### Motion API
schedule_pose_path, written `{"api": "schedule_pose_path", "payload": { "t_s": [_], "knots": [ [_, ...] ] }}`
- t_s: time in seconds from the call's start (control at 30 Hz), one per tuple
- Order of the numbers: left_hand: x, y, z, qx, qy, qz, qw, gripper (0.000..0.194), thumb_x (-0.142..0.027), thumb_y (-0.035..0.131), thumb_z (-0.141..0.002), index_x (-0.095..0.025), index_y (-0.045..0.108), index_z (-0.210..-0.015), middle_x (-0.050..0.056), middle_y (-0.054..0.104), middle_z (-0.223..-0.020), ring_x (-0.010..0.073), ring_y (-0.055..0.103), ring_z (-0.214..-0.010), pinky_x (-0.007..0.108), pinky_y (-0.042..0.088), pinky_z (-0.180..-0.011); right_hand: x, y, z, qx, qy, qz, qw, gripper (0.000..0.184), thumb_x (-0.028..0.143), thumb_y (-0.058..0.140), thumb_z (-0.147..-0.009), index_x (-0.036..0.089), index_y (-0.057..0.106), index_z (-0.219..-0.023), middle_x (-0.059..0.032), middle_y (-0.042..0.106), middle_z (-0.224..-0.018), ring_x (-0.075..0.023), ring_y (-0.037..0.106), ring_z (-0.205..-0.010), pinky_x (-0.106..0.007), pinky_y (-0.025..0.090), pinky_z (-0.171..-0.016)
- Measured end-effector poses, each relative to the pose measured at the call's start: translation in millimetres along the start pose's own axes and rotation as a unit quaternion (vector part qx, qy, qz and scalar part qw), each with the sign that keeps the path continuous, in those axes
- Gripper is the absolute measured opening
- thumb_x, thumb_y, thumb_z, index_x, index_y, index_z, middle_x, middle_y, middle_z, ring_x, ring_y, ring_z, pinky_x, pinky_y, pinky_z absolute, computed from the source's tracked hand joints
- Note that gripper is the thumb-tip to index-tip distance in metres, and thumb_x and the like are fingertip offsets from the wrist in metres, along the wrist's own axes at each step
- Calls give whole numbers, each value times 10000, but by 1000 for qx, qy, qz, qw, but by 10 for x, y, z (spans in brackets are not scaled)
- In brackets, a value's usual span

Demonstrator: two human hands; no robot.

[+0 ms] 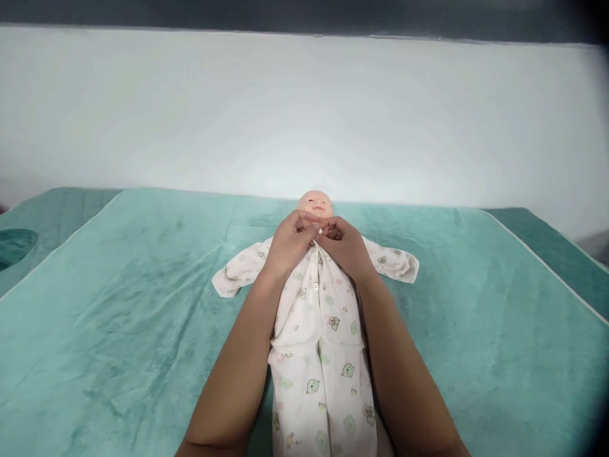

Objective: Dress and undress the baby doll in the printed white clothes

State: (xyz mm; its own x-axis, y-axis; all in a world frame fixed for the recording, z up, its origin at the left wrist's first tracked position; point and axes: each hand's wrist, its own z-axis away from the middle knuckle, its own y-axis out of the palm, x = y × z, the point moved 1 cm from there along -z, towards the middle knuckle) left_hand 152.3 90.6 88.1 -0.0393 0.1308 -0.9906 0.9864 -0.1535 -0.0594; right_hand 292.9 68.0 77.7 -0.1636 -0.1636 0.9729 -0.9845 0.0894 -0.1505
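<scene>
A baby doll lies on its back, head at the far end, dressed in a white baby shirt printed with small animals. White trousers in the same print cover its legs. Just below the doll's chin, my left hand pinches the shirt's front edge near the collar. My right hand pinches the opposite front edge, its fingertips meeting those of the left. A button shows lower on the shirt front. Both sleeves stretch out sideways. What lies right between my fingertips is hidden.
Under the doll is a green plush cover with a pale edging, over a darker green layer at the sides. A white wall rises behind the far edge. A round dark green patch shows at far left.
</scene>
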Motion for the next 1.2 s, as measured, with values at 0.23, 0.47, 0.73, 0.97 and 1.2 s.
{"api": "schedule_pose_path", "payload": {
  "t_s": [0.23,0.47,0.73,0.97,1.2],
  "knots": [
    [6,-59,-29,26,-23,127,991,224,-214,737,-741,-183,615,-926,-35,579,-699,61,480,-556,197,373,-544,-25,-19,-22,22,1,-38,999,294,327,718,-756,217,620,-1011,28,572,-851,-113,497,-716,-256,421,-692],
    [31,-113,-38,46,-20,147,988,211,-199,727,-728,-187,625,-912,-24,601,-768,47,450,-549,191,346,-521,-32,-33,-31,43,5,-64,997,283,317,725,-756,213,638,-1005,24,579,-876,-109,502,-743,-260,423,-724],
    [19,-71,-22,14,6,-6,1000,262,-144,617,-738,-201,665,-989,-1,631,-830,85,524,-623,219,393,-579,-74,-6,-47,26,-3,-40,999,232,302,681,-770,209,637,-978,31,565,-825,-114,506,-714,-253,416,-684],
    [50,-38,-26,-73,60,-153,984,192,-200,616,-766,-201,669,-951,11,658,-913,113,567,-690,252,442,-670,-17,39,-8,-18,-37,35,999,245,358,616,-834,228,554,-1032,39,556,-802,-123,514,-679,-261,417,-666],
    [-71,-185,217,20,52,-123,991,151,-271,599,-811,-184,675,-908,24,660,-854,146,593,-791,278,468,-758,257,105,405,-29,-59,280,958,252,433,558,-890,232,453,-779,34,516,-713,-140,462,-620,-274,309,-590]
  ]
}}
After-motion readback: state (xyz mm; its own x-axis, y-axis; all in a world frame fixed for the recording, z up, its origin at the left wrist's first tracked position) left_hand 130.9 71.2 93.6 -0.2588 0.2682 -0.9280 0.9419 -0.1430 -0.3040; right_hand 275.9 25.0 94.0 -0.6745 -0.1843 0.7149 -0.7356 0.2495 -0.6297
